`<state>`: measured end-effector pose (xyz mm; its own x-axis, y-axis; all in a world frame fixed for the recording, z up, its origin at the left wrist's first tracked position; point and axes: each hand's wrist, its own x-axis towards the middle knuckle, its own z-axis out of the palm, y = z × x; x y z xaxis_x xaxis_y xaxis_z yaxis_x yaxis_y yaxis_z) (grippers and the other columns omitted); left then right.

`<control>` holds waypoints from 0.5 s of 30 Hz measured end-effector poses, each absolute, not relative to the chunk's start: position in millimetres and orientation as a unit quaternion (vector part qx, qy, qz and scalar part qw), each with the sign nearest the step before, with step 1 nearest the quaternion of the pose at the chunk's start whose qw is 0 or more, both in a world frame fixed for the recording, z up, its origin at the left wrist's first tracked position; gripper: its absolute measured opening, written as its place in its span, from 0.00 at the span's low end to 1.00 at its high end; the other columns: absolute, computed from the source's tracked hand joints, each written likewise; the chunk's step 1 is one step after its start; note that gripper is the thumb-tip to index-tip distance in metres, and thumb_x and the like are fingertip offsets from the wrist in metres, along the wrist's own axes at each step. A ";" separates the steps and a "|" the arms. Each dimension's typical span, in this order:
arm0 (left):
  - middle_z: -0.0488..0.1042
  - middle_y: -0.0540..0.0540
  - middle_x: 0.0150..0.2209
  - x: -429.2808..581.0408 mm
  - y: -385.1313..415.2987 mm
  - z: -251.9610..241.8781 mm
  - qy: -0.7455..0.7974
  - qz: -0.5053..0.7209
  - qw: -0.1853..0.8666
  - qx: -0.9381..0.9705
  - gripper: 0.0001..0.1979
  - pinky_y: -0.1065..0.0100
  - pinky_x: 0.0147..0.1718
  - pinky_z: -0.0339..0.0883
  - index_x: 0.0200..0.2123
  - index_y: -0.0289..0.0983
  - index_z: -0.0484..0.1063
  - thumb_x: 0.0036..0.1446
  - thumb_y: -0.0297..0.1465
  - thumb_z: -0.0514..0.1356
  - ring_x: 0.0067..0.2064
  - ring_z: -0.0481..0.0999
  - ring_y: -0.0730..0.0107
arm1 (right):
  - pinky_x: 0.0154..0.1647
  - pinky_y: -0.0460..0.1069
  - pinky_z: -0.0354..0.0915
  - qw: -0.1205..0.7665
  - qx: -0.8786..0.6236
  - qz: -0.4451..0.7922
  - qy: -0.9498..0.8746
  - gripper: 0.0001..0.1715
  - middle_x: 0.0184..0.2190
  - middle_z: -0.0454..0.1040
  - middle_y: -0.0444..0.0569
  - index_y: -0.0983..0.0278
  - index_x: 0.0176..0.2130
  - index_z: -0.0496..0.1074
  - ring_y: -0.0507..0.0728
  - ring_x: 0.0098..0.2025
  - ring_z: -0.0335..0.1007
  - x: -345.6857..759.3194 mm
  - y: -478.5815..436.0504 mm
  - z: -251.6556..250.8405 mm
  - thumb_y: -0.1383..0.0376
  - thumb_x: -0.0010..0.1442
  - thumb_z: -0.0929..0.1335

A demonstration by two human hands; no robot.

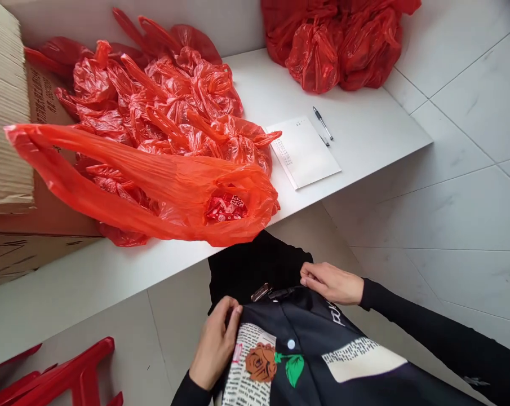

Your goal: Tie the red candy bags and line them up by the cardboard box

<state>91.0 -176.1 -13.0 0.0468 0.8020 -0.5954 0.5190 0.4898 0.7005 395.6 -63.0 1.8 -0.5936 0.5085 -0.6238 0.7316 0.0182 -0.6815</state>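
Observation:
My left hand (216, 345) pinches the hem of my dark printed jacket (305, 361) at my waist, fingers curled on the cloth. My right hand (331, 282) grips the jacket's other edge near a dark clip or buckle (275, 293). The jacket carries a rose print and newsprint patches. Above my hands, an open red plastic bag (153, 186) hangs over the white table's front edge (153, 265), with a small red patterned packet (226, 207) visible inside it.
Several knotted red bags (162, 96) are heaped on the table; another heap (335, 39) sits at the far end. A cardboard box (9, 141) stands at the left. A notepad (304, 151) and pen (322, 123) lie nearby. A red plastic stool (64, 378) is at lower left.

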 end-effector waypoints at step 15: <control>0.67 0.45 0.55 81.5 -65.1 115.5 0.681 0.547 0.186 0.450 0.35 0.62 0.50 0.67 0.61 0.49 0.58 0.53 0.35 0.69 0.53 0.70 0.60 | 0.46 0.48 0.67 -0.204 0.341 -0.502 0.768 0.07 0.40 0.76 0.47 0.61 0.44 0.70 0.54 0.42 0.72 327.0 24.7 114.0 0.64 0.71 0.63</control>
